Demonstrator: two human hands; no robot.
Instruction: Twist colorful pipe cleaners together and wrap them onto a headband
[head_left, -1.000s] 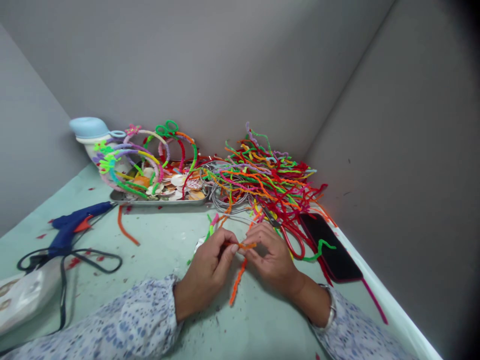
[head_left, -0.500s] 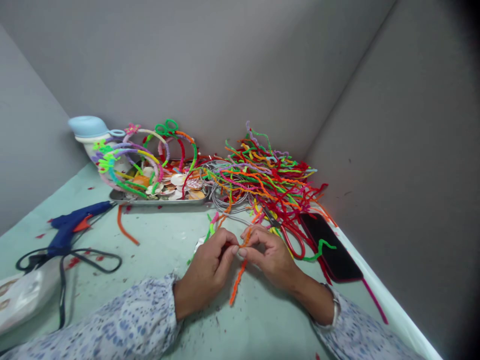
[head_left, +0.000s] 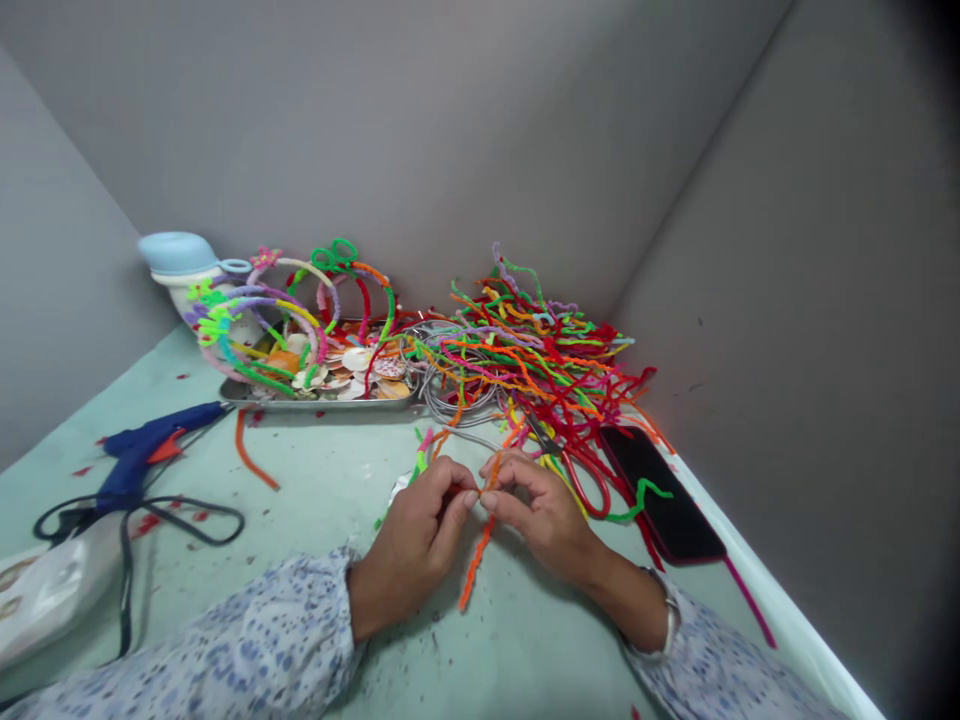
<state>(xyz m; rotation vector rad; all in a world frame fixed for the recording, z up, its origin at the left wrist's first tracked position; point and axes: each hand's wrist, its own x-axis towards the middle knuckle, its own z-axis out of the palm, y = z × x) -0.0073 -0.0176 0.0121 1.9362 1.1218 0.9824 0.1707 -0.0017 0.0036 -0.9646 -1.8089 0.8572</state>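
Between my two hands is an orange pipe cleaner [head_left: 475, 567], pinched near its middle, with one end hanging down toward me and the other rising behind the fingers. My left hand [head_left: 416, 545] is closed, thumb against forefinger, on the orange strand. My right hand [head_left: 541, 515] pinches it as well, its thumb tip almost touching the left one. Just behind the left hand, a green and pink pipe-cleaner piece [head_left: 421, 455] is partly hidden. Red-handled scissors [head_left: 589, 485] lie beyond my right hand.
A heap of coloured pipe cleaners [head_left: 540, 350] lies at the back. Left of it, a metal tray [head_left: 322, 404] holds shells and wrapped headbands [head_left: 262, 300]. A blue glue gun [head_left: 135, 450] with its cord lies at left, a phone [head_left: 660, 500] at right. A white bottle [head_left: 184, 290] stands behind.
My right fingertips have shifted very slightly on the orange pipe cleaner. Both hands otherwise stay in the same place.
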